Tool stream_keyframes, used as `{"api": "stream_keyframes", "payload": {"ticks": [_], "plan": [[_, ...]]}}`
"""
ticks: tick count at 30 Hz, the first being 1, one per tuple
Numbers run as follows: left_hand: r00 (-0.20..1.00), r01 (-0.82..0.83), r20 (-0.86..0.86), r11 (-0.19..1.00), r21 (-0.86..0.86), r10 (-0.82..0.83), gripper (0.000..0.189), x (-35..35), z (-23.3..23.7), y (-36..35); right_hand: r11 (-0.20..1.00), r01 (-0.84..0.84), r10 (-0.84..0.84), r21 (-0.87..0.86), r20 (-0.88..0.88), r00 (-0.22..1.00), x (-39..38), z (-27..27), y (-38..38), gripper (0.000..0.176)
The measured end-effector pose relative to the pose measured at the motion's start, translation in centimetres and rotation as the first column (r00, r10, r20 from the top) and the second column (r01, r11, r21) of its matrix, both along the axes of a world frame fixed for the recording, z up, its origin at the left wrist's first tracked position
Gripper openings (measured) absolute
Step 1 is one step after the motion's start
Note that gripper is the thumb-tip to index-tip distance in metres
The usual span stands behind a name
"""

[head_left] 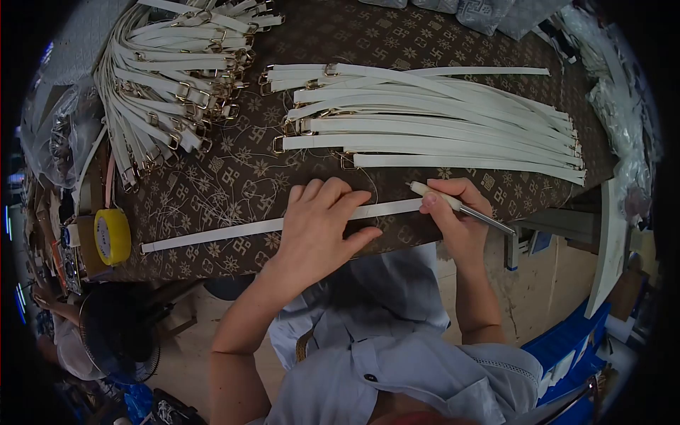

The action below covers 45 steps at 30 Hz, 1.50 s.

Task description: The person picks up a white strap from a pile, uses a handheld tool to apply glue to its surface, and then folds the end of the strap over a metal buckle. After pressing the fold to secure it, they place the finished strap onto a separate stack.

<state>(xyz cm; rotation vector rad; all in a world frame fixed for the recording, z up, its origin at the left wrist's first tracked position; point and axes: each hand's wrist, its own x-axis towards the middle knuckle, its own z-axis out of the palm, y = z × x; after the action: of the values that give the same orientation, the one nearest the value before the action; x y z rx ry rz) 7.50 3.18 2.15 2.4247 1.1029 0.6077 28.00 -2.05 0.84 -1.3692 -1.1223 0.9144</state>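
A single white strap [212,236] lies across the patterned brown cloth near the table's front edge. My left hand [319,219] rests over its middle, fingers apart and flat, thumb pointing right. In my right hand [457,209] is a pen-like tool [487,218] with a white end and a metallic shaft, held between thumb and fingers. That hand is at the strap's right end, which it partly hides. Beyond both hands lies a spread row of white straps [425,131] with gold-coloured buckles at their left ends.
A large bundle of buckled white straps [156,78] covers the back left. A yellow tape roll [113,236] stands at the left edge. Loose threads lie on the cloth. Plastic-wrapped items line the back and right. A black fan [119,333] and another person's arm [60,306] are lower left.
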Motion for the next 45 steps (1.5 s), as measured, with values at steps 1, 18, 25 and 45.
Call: {"api": "stream_keyframes", "payload": {"ticks": [1,18,25,45], "plan": [[1.0,-0.004,0.001,1.0,-0.001,0.004,0.032,0.3,-0.2,-0.1,1.0,0.001,-0.001,0.007,0.001,1.0,0.0,0.0,0.0,0.013],[0.981,-0.038,0.179,0.984,-0.175,0.07,0.01,-0.6,-0.3,-0.2,0.973,-0.207,0.196,0.102,0.108,0.975,0.1,1.3,0.2,0.016],[0.973,-0.011,0.228,0.987,-0.158,0.047,0.009,-0.9,-1.0,0.1,0.918,-0.394,0.384,0.041,0.151,0.911,-1.2,-0.5,1.1,0.013],[0.975,0.015,0.222,0.985,-0.169,0.023,0.01,-1.1,-1.2,0.1,0.929,-0.369,0.346,0.023,0.298,0.89,-1.4,-0.5,1.2,0.013]]}}
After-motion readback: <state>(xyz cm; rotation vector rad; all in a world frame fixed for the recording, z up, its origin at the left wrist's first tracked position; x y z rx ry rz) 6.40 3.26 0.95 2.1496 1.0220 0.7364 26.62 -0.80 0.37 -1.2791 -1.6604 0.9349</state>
